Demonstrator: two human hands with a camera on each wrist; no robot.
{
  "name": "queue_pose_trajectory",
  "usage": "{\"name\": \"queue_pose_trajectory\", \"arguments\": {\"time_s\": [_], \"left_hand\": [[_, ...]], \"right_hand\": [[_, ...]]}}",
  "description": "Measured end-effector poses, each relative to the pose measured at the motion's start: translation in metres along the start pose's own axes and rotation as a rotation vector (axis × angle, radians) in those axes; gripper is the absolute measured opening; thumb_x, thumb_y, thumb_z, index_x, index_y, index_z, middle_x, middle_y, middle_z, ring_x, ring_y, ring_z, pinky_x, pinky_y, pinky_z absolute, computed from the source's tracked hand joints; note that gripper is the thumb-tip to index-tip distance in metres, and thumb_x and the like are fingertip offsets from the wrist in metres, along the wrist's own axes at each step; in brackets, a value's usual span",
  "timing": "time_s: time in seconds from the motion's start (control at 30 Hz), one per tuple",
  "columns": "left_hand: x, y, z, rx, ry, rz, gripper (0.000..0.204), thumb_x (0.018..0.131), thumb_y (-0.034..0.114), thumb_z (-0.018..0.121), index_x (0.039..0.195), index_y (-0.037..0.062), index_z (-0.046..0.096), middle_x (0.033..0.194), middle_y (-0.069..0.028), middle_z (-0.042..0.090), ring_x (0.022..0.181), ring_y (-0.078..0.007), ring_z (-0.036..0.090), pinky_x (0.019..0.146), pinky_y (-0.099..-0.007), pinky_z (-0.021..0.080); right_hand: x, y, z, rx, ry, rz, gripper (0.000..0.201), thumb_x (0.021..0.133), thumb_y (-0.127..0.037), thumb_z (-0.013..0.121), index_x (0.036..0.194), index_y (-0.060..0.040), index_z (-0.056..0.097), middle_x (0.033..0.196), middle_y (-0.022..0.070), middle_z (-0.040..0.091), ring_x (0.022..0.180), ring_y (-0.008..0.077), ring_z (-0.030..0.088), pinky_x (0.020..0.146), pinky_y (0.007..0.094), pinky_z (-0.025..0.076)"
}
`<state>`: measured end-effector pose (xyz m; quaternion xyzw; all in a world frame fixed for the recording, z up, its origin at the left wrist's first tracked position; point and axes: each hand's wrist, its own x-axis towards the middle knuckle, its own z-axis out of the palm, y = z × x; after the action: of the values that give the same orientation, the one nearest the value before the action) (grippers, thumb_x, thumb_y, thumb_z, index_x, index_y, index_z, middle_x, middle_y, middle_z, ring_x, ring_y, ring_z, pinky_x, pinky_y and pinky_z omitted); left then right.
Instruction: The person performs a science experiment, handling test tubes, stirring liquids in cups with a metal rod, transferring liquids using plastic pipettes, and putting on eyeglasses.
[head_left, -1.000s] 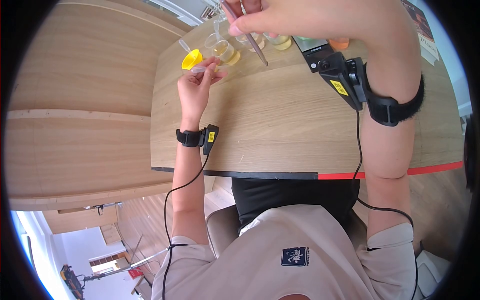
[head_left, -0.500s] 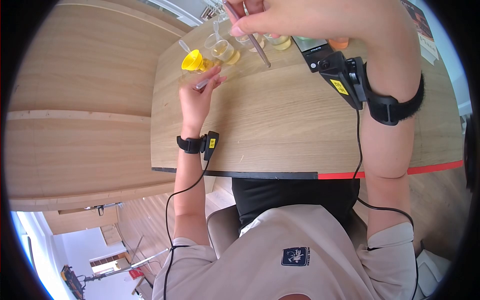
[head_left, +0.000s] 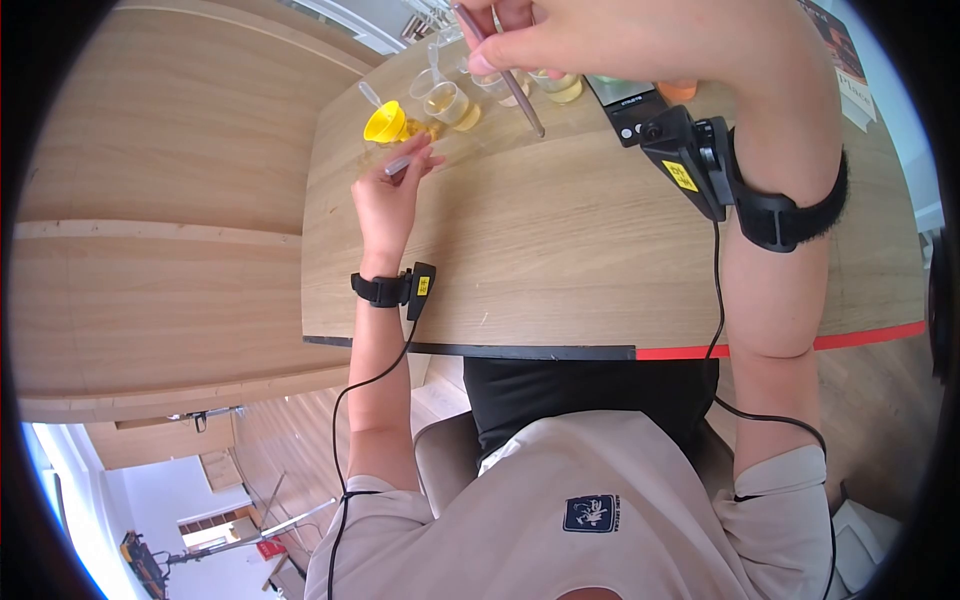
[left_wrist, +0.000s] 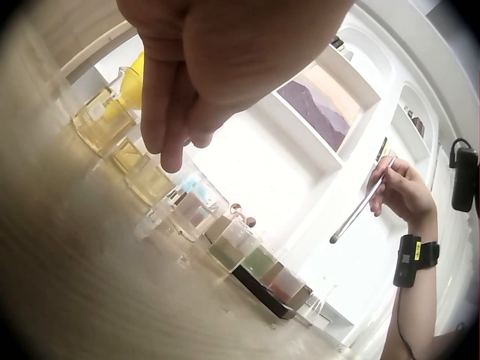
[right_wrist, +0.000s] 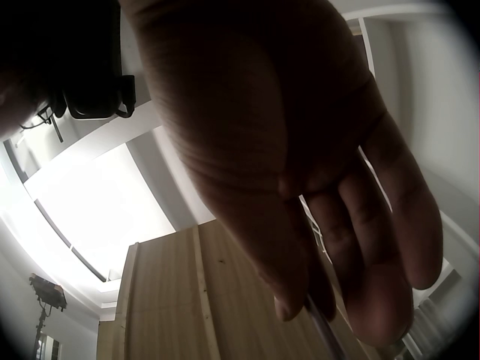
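Observation:
My left hand, at the left of the table, pinches a small translucent dropper between thumb and fingers. Just beyond it, a yellow funnel sits over a clear beaker of yellow liquid. In the left wrist view the left hand's fingers overlap the funnel's edge. High in the head view, my right hand grips a slender metallic rod that slants down, its dark tip over the table. The right wrist view shows this hand's thumb and fingers in shadow, with part of the rod between them.
Clear cups with pale yellow liquid stand along the far side, some with droppers. A black device lies right of them, beside an orange cup. A wooden panel borders the table's left. Camera cables run along both arms.
My left hand has drawn back slightly from the funnel, leaving more of it in sight, and then shifted a little left. The rod in my right hand has drifted slightly right.

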<state>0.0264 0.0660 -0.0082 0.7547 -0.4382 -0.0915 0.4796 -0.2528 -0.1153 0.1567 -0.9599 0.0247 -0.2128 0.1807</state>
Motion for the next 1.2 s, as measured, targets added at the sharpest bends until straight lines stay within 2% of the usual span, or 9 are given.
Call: {"name": "queue_pose_trajectory", "arguments": {"time_s": [0.3,0.33,0.53,0.6,0.67,0.7,0.93,1.1,1.2], "left_hand": [[0.002,-0.005,0.001,-0.096,0.008,0.010,0.027,0.097,0.003,0.064,0.121,-0.0096,0.066,0.110,-0.0146,0.073,0.091,-0.0210,0.074,0.085,-0.0293,0.061],[0.002,-0.005,0.002,-0.097,0.008,0.010,0.027,0.097,0.003,0.064,0.121,-0.0096,0.066,0.110,-0.0146,0.073,0.091,-0.0210,0.074,0.085,-0.0293,0.061],[0.004,-0.008,0.004,-0.106,0.009,0.007,0.026,0.098,0.002,0.063,0.121,-0.0094,0.067,0.111,-0.0150,0.073,0.091,-0.0213,0.074,0.084,-0.0297,0.061],[0.005,-0.010,0.003,-0.121,0.013,0.019,0.024,0.099,0.002,0.061,0.120,-0.0094,0.067,0.111,-0.0149,0.073,0.090,-0.0218,0.075,0.084,-0.0301,0.062],[0.004,-0.008,0.004,-0.116,0.019,0.017,0.024,0.099,0.001,0.061,0.119,-0.0093,0.067,0.111,-0.0148,0.073,0.090,-0.0221,0.075,0.084,-0.0302,0.062],[0.003,-0.007,0.004,-0.111,0.026,0.013,0.023,0.099,0.001,0.060,0.119,-0.0093,0.067,0.111,-0.0146,0.073,0.090,-0.0224,0.075,0.084,-0.0304,0.062],[0.004,-0.009,0.006,-0.102,0.036,0.042,0.023,0.100,0.000,0.058,0.119,-0.0090,0.067,0.112,-0.0144,0.073,0.091,-0.0228,0.075,0.084,-0.0304,0.061],[0.006,-0.012,0.004,-0.106,0.045,0.048,0.023,0.100,0.001,0.060,0.119,-0.0089,0.067,0.111,-0.0140,0.073,0.091,-0.0223,0.075,0.083,-0.0300,0.061],[0.005,-0.007,0.007,-0.146,0.064,0.022,0.024,0.099,0.003,0.062,0.119,-0.0094,0.067,0.109,-0.0139,0.073,0.089,-0.0216,0.074,0.083,-0.0295,0.061]], "right_hand": [[0.009,-0.020,0.000,-0.002,-0.031,0.033,0.026,0.095,-0.019,0.059,0.102,0.0018,0.073,0.084,0.0176,0.072,0.072,0.0272,0.068,0.071,0.0389,0.056],[-0.004,0.010,-0.001,-0.003,-0.034,0.037,0.026,0.095,-0.019,0.059,0.102,0.0018,0.073,0.084,0.0176,0.072,0.072,0.0272,0.068,0.071,0.0389,0.056],[-0.001,0.010,-0.003,-0.005,-0.055,0.065,0.026,0.095,-0.019,0.059,0.102,0.0018,0.073,0.083,0.0174,0.071,0.072,0.0269,0.068,0.071,0.0388,0.056],[0.013,-0.018,0.000,-0.005,-0.061,0.075,0.026,0.095,-0.019,0.059,0.102,0.0018,0.073,0.083,0.0174,0.071,0.071,0.0268,0.068,0.070,0.0388,0.056],[0.001,0.008,-0.002,-0.006,-0.067,0.084,0.026,0.095,-0.019,0.059,0.102,0.0017,0.073,0.083,0.0173,0.071,0.071,0.0267,0.068,0.070,0.0388,0.056],[0.013,-0.020,-0.002,-0.006,-0.070,0.089,0.026,0.095,-0.019,0.059,0.102,0.0017,0.073,0.083,0.0173,0.071,0.071,0.0267,0.068,0.070,0.0388,0.056],[0.005,0.000,-0.005,-0.010,-0.092,0.121,0.026,0.095,-0.019,0.059,0.102,0.0017,0.073,0.082,0.0171,0.071,0.071,0.0264,0.068,0.070,0.0388,0.056],[0.021,-0.032,-0.004,-0.013,-0.107,0.142,0.026,0.095,-0.019,0.059,0.102,0.0016,0.073,0.082,0.0170,0.071,0.070,0.0261,0.068,0.070,0.0387,0.056],[0.012,-0.011,-0.007,-0.015,-0.116,0.156,0.026,0.095,-0.019,0.059,0.102,0.0016,0.073,0.081,0.0169,0.071,0.070,0.0260,0.068,0.070,0.0387,0.056]]}}
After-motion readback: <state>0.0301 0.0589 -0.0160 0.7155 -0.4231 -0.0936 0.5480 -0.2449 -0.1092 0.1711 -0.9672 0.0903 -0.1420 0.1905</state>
